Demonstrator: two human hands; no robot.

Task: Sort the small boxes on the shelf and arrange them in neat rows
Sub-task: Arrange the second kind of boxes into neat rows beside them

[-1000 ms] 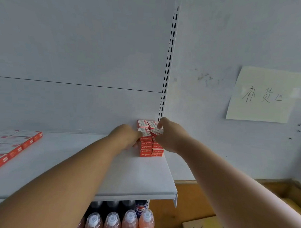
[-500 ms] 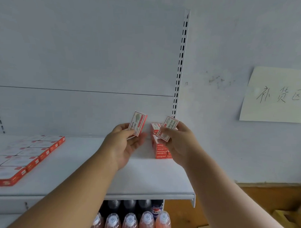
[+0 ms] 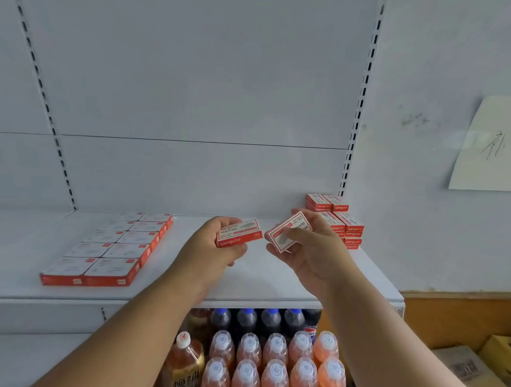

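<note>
My left hand (image 3: 214, 247) holds a small red-and-white box (image 3: 239, 232) above the middle of the white shelf (image 3: 268, 283). My right hand (image 3: 313, 250) grips a second small box (image 3: 287, 232), tilted, just right of the first. Behind my right hand a stack of the same small boxes (image 3: 341, 222) stands at the shelf's back right corner. On the left of the shelf, several boxes lie flat in two neat rows (image 3: 116, 246).
A slotted upright (image 3: 360, 110) runs up the back panel beside the stack. Below the shelf stand orange drink bottles (image 3: 274, 364) and dark cola bottles (image 3: 258, 321). A paper note (image 3: 490, 149) hangs on the right wall. Cardboard cartons (image 3: 474, 371) lie at lower right.
Both hands lifted a box each off the right stack and drew them left and toward me. The view swung left, bringing the flat rows into sight.
</note>
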